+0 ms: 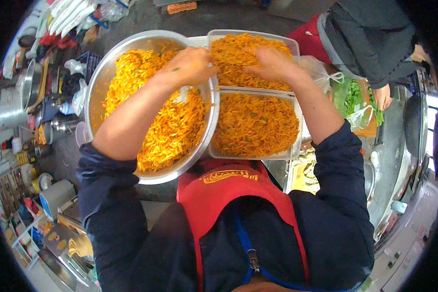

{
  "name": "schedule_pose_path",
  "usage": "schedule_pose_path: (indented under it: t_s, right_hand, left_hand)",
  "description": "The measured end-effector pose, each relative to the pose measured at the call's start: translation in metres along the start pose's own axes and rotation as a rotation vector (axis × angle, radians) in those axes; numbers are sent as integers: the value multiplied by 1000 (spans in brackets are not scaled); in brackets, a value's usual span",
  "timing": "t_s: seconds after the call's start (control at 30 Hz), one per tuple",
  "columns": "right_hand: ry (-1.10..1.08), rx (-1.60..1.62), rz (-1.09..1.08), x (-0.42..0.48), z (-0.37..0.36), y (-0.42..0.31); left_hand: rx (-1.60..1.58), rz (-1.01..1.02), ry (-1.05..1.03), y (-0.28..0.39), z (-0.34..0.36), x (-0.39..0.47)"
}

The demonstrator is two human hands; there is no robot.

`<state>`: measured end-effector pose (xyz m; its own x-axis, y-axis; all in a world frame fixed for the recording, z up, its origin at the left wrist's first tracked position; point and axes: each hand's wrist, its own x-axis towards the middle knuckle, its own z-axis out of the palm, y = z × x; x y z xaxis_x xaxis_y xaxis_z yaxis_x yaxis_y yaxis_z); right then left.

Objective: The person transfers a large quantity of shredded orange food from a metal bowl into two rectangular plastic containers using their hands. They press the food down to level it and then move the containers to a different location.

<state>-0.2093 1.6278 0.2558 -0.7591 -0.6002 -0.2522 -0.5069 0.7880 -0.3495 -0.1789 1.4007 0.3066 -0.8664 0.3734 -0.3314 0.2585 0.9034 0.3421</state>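
A large metal bowl point(95, 87) stands before me on the left, holding a heap of orange shreds point(171, 135) that look like carrot. To its right are two clear plastic containers, a far one point(295, 49) and a near one point(255, 158), both filled with similar shreds. Over the bowl's right rim is my left hand point(191, 67), with curled fingertips beside the far container's left edge; whether they grip it cannot be told. A green fleck sticks to its back. Fingers spread, my right hand point(272, 64) rests on the shreds in the far container, slightly blurred.
At the far right stands another person in a dark sleeve, one hand point(382, 96) showing beside a plastic bag of green herbs point(354, 95). Metal pots point(12, 111) and other kitchenware crowd the left side. My red apron point(237, 193) is close to the near container.
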Motion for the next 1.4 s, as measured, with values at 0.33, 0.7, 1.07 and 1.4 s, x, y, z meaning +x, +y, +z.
schedule_pose_path:
  t_s: [0.33, 0.7, 1.07, 1.4]
  right_hand:
    - [-221, 203, 336, 88, 146, -171]
    - [-267, 1605, 704, 57, 188, -249]
    - [-46, 1776, 563, 86, 124, -238]
    - [183, 2015, 196, 87, 35, -149]
  left_hand:
    - [-565, -703, -659, -200, 149, -216]
    - [-2298, -771, -74, -156, 204, -181]
    - [-2080, -600, 115, -154, 110, -139]
    - [-1878, -352, 166, -65, 10, -59]
